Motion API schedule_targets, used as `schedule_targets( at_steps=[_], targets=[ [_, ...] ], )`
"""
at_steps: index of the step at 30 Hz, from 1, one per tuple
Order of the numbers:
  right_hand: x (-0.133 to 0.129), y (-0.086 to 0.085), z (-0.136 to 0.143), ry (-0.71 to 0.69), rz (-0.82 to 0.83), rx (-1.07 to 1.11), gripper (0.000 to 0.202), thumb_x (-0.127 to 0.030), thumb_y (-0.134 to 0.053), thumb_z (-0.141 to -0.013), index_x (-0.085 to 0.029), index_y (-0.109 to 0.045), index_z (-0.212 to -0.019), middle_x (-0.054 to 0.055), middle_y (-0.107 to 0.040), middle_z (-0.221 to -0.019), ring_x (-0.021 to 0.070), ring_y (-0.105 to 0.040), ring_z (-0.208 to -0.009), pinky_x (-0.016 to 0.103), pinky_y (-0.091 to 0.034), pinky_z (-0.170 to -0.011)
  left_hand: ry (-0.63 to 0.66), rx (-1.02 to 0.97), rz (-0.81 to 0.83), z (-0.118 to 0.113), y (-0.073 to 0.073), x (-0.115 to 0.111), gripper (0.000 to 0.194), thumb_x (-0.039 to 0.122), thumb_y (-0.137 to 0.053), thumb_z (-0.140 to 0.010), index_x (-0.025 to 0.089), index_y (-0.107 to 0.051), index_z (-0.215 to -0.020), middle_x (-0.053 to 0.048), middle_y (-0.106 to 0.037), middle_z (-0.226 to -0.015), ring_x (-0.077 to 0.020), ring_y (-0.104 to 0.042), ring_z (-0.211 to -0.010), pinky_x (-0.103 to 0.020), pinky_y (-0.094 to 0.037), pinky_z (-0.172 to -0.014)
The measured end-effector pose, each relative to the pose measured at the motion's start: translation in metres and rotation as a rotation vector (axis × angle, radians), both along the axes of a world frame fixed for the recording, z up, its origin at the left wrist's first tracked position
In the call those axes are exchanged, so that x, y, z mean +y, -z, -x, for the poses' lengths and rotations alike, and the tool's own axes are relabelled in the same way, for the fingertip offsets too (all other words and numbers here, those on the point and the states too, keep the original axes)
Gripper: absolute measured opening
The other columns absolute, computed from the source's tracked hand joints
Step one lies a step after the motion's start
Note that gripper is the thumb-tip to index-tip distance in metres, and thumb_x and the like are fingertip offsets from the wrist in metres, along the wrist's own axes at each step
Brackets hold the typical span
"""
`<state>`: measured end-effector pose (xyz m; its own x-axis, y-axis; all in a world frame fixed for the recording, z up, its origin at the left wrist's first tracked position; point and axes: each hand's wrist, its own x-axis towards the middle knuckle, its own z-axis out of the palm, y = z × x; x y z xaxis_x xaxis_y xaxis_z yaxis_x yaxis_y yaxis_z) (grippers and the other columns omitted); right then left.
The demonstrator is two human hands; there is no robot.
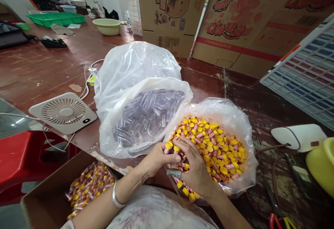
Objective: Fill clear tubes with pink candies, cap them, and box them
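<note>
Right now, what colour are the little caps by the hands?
The caps are yellow, in the head view.

I have both bare hands in the head view, close together. Left forearm (132, 183) slants up and inward from lower left; a silver bangle (114, 195) sits above the wrist. Left hand (158, 157): thumb stretched toward the right hand, fingers curled in a pinch, their tips mostly hidden from me. Right forearm (227, 206) rises from the lower right. Right hand (195, 166): back turned up, fingers bent and reaching toward the left hand, grey wrap (174, 173) around the thumb. I cannot tell whether the hands touch.
</note>
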<state>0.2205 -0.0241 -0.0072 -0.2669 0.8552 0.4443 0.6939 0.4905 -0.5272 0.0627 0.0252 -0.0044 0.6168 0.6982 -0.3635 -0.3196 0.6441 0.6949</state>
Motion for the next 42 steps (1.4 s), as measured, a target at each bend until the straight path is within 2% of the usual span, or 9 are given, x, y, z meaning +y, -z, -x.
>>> schedule_targets(
  at_steps=[9,14,16,20,22,26,34,38,42],
  targets=[
    [0.005,0.0,0.005,0.016,-0.126,0.057,0.059,-0.013,-0.064,-0.083,-0.019,-0.045,-0.139,0.012,-0.063,-0.123,0.0279,-0.055,-0.122,0.052,-0.048,-0.106,-0.092,0.059,-0.091,-0.001,-0.005,-0.002,0.044,0.029,-0.094,-0.051,0.012,-0.059,-0.072,0.004,-0.06,-0.064,-0.0106,-0.057,-0.059,-0.023,-0.049,-0.06],
    [0.004,0.0,0.006,0.011,-0.119,-0.042,0.059,-0.014,-0.063,-0.082,-0.019,-0.045,-0.138,0.011,-0.065,-0.118,0.0287,-0.057,-0.119,0.056,-0.043,-0.11,0.015,0.133,-0.166,0.003,-0.003,-0.003,0.036,0.035,-0.085,-0.062,0.013,-0.06,-0.075,0.002,-0.061,-0.064,-0.0119,-0.057,-0.057,-0.024,-0.048,-0.06],
    [0.006,-0.002,0.0,-0.038,-0.062,-0.091,0.066,-0.019,-0.065,-0.083,-0.019,-0.039,-0.144,0.013,-0.061,-0.129,0.0297,-0.052,-0.128,0.056,-0.04,-0.113,0.066,0.313,-0.367,0.012,-0.007,0.01,0.024,0.032,-0.075,-0.072,0.014,-0.061,-0.077,0.0,-0.062,-0.068,-0.0132,-0.058,-0.061,-0.024,-0.046,-0.061],
    [0.011,-0.007,-0.028,0.042,0.028,-0.13,0.065,-0.024,-0.065,-0.087,-0.019,-0.039,-0.147,0.014,-0.057,-0.139,0.0294,-0.052,-0.132,0.051,-0.046,-0.109,0.007,1.194,-0.924,0.038,-0.014,0.059,0.014,0.022,-0.057,-0.084,0.016,-0.066,-0.093,-0.008,-0.071,-0.093,-0.0213,-0.066,-0.086,-0.028,-0.047,-0.075],
    [0.011,-0.005,-0.043,0.154,0.087,-0.156,0.046,-0.013,-0.057,-0.089,-0.022,-0.053,-0.134,0.01,-0.066,-0.126,0.0261,-0.062,-0.118,0.045,-0.053,-0.1,0.01,1.451,-0.988,0.044,-0.01,0.082,0.016,0.021,-0.057,-0.084,0.016,-0.067,-0.095,-0.013,-0.072,-0.099,-0.0279,-0.067,-0.096,-0.032,-0.047,-0.081],
    [0.007,0.005,-0.049,0.232,0.274,-0.345,0.048,0.006,-0.05,-0.076,-0.023,-0.065,-0.11,0.004,-0.073,-0.105,0.0215,-0.07,-0.096,0.034,-0.056,-0.085,0.134,1.507,-0.95,0.036,0.009,0.099,0.015,0.022,-0.059,-0.082,0.013,-0.071,-0.086,-0.02,-0.074,-0.091,-0.0358,-0.069,-0.094,-0.038,-0.047,-0.078],
    [-0.001,0.027,-0.017,0.322,0.34,-0.671,0.031,0.005,-0.056,-0.076,-0.021,-0.065,-0.091,0.009,-0.067,-0.095,0.0241,-0.065,-0.091,0.03,-0.052,-0.069,0.191,1.321,-0.875,0.051,0.011,0.09,0.022,0.034,-0.067,-0.078,0.013,-0.072,-0.073,-0.009,-0.07,-0.069,-0.0251,-0.067,-0.071,-0.03,-0.043,-0.065],
    [-0.004,0.036,-0.023,0.318,0.279,-0.712,0.036,0.006,-0.05,-0.076,-0.021,-0.064,-0.096,0.01,-0.067,-0.097,0.0239,-0.062,-0.091,0.03,-0.052,-0.068,-0.059,0.655,-0.564,0.079,0.005,0.076,0.04,0.044,-0.077,-0.07,0.012,-0.074,-0.094,-0.007,-0.074,-0.083,-0.0153,-0.061,-0.067,-0.024,-0.046,-0.061],
    [-0.004,0.03,-0.036,0.105,0.293,-0.66,0.055,0.011,-0.043,-0.073,-0.022,-0.064,-0.112,0.007,-0.069,-0.109,0.0229,-0.06,-0.104,0.033,-0.053,-0.084,-0.207,0.167,-0.148,0.081,0.005,0.049,0.043,0.033,-0.09,-0.057,0.01,-0.076,-0.09,-0.01,-0.075,-0.086,-0.0142,-0.063,-0.067,-0.023,-0.049,-0.061]
  ],
)
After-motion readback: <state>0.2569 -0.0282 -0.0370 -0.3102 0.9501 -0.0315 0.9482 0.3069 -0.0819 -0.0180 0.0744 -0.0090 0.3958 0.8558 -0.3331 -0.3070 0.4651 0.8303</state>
